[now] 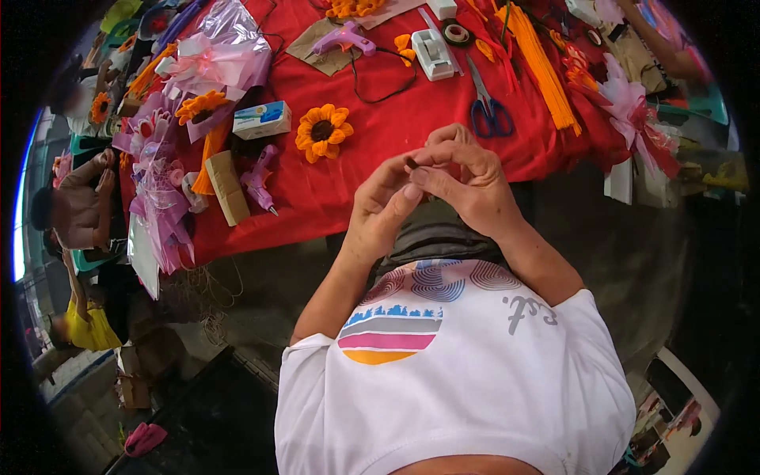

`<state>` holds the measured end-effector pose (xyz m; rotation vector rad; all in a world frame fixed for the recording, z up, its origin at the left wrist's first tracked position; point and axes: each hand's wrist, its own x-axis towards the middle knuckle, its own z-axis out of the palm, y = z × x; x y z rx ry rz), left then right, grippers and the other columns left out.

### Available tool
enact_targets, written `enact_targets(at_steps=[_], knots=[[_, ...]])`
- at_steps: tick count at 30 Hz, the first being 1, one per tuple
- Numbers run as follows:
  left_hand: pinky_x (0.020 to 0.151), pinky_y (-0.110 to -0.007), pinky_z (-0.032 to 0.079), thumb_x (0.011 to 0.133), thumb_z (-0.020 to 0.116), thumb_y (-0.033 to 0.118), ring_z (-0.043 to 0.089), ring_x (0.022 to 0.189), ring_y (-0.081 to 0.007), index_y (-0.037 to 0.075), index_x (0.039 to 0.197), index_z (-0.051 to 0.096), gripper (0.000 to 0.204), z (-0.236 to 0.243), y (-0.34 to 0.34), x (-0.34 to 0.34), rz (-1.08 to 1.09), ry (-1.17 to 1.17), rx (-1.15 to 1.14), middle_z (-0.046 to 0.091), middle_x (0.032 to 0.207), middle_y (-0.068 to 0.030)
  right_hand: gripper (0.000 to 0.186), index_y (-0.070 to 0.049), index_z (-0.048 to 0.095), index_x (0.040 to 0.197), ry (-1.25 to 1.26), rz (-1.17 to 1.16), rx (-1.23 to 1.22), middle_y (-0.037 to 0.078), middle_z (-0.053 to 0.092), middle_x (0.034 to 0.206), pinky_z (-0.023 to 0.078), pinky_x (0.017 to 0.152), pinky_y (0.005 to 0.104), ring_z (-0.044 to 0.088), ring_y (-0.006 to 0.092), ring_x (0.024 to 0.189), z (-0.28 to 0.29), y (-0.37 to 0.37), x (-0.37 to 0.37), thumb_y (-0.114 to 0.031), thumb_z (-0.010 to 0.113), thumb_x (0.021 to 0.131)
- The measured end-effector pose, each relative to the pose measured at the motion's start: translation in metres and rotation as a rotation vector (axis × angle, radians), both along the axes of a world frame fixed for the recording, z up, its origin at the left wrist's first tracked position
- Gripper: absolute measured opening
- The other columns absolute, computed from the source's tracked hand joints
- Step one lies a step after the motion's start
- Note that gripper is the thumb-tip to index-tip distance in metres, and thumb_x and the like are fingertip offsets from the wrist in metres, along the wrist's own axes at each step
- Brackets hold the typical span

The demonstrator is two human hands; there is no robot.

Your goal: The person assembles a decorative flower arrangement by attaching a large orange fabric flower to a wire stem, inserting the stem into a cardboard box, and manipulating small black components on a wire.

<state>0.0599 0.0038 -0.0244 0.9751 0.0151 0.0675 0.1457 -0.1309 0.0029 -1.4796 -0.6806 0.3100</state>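
Both of my hands are raised together at the near edge of the red-covered table. Between their fingertips sits a small dark brown piece (411, 163), mostly hidden by the fingers. My left hand (382, 204) pinches it from one side, thumb and fingers drawn close. From the other side my right hand (469, 180) closes on it, its thumb against the piece and its fingers curled above. An orange flower with a dark brown centre (323, 133) lies just beyond my left hand. Beyond the right one rest blue-handled scissors (492, 119), their blades pointing away from me.
Left on the red cloth (309, 210) are a purple glue gun (260, 178), a tissue box (261, 120) and wrapped bouquets (210, 67). Further off lie another glue gun (344, 38), a white tape dispenser (434, 54) and orange fuzzy stems (542, 67). Other people sit at left.
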Motion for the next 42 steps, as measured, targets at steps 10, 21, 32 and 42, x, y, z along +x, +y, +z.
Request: enact_targets(at_steps=[10, 21, 32, 42], knots=[[0.053, -0.023, 0.046, 0.087, 0.061, 0.005, 0.059, 0.064, -0.0065, -0.003, 0.089, 0.061, 0.008, 0.077, 0.024, 0.007, 0.048, 0.113, 0.662, 0.061, 0.071, -0.0015, 0.008, -0.002, 0.062, 0.087, -0.294, 0.080, -0.048, 0.006, 0.059, 0.084, 0.042, 0.075, 0.0255, 0.056, 0.0160, 0.081, 0.053, -0.010, 0.024, -0.001, 0.065, 0.080], [0.054, -0.028, 0.046, 0.074, 0.064, -0.001, 0.061, 0.061, -0.0190, -0.001, 0.082, 0.063, 0.007, 0.063, 0.017, -0.021, 0.148, 0.016, 1.312, 0.061, 0.072, -0.0123, 0.012, -0.003, 0.056, 0.080, -0.748, 0.350, -0.476, 0.012, 0.055, 0.079, 0.048, 0.069, 0.0382, 0.055, 0.0293, 0.079, 0.025, -0.014, 0.010, -0.007, 0.065, 0.074], [0.053, -0.029, 0.046, 0.075, 0.064, 0.001, 0.061, 0.062, -0.0218, -0.001, 0.082, 0.063, 0.008, 0.051, 0.016, -0.033, 0.143, 0.097, 1.286, 0.061, 0.072, -0.0141, 0.016, -0.001, 0.056, 0.079, -0.611, 0.459, -0.486, 0.014, 0.056, 0.078, 0.049, 0.068, 0.0406, 0.058, 0.0318, 0.079, 0.009, -0.006, 0.004, -0.009, 0.066, 0.070], [0.051, -0.022, 0.039, 0.085, 0.061, 0.004, 0.051, 0.059, -0.0042, -0.002, 0.085, 0.061, 0.006, 0.037, 0.015, -0.031, 0.268, 0.256, 0.764, 0.056, 0.063, -0.0005, 0.010, 0.002, 0.053, 0.083, 0.027, 0.385, -0.298, 0.008, 0.055, 0.068, 0.045, 0.059, 0.0297, 0.056, 0.0136, 0.066, 0.002, -0.005, 0.004, -0.006, 0.059, 0.083]])
